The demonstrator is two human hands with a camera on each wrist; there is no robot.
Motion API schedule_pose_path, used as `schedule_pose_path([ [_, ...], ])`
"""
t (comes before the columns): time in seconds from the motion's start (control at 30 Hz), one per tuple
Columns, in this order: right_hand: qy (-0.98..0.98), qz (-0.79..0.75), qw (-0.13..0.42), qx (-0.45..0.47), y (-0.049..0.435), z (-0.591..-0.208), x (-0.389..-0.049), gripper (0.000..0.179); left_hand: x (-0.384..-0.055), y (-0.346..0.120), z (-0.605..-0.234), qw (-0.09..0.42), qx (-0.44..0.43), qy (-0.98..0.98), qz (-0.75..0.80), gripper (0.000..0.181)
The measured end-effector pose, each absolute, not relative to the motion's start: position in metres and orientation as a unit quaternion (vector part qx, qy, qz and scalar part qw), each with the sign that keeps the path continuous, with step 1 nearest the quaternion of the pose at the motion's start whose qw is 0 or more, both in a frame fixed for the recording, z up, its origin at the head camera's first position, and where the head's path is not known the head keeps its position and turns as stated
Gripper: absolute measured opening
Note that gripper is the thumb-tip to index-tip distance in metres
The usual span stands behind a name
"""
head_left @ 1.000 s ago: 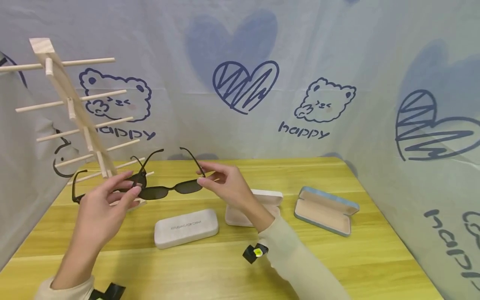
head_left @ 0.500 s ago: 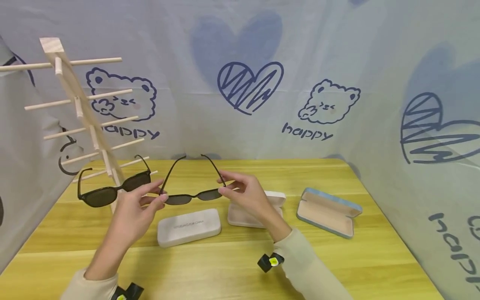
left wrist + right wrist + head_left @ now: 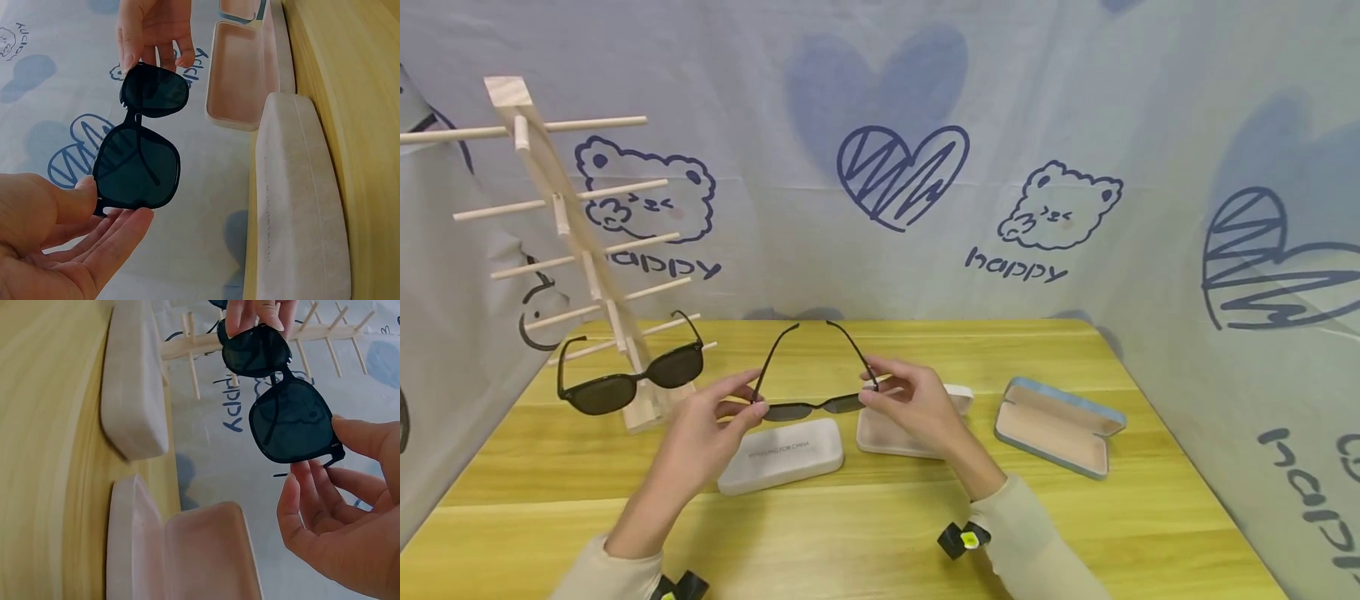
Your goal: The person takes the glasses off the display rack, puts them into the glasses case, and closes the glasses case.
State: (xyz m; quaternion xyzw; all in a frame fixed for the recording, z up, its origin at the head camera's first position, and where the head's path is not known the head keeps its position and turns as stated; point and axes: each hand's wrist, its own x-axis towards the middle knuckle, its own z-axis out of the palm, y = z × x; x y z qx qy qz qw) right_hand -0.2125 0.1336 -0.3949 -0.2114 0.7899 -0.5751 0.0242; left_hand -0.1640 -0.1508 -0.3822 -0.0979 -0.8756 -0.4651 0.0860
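Observation:
Between both hands hangs a pair of dark sunglasses point(image 3: 790, 411), temples unfolded and pointing away from me. My left hand point(image 3: 711, 429) pinches its left hinge corner between thumb and fingers; my right hand point(image 3: 917, 408) pinches the right corner. In the left wrist view the sunglasses' lenses point(image 3: 139, 165) show in front of the cloth. The right wrist view shows the right thumb at the frame's corner beside the lens point(image 3: 294, 422). Just below the held pair lies a closed white glasses case point(image 3: 782, 457). An open white case point(image 3: 895, 437) is partly hidden behind my right hand.
A wooden display rack point(image 3: 587, 250) with several pegs stands on the left, carrying another pair of black sunglasses point(image 3: 632, 379) low down. An open blue case point(image 3: 1052, 429) lies at the right of the wooden table point(image 3: 865, 542). Printed cloth point(image 3: 760, 208) hangs behind and at the sides.
Both hands have carried the sunglasses right and slightly down, away from the rack. The pair on the rack, earlier partly covered by my left hand, now shows fully.

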Motion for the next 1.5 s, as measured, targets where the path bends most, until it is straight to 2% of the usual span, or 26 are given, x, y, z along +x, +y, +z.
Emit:
schedule_pose_path([
  [0.23,0.808,-0.547,0.012,-0.219,0.142,-0.403,-0.209,0.052,-0.163,-0.144,-0.387,0.068,-0.104,-0.878,-0.462,0.047],
  [1.5,0.821,-0.534,0.017,-0.2,0.158,-0.417,-0.2,0.052,-0.166,-0.133,-0.402,0.076,-0.144,-0.879,-0.447,0.047],
])
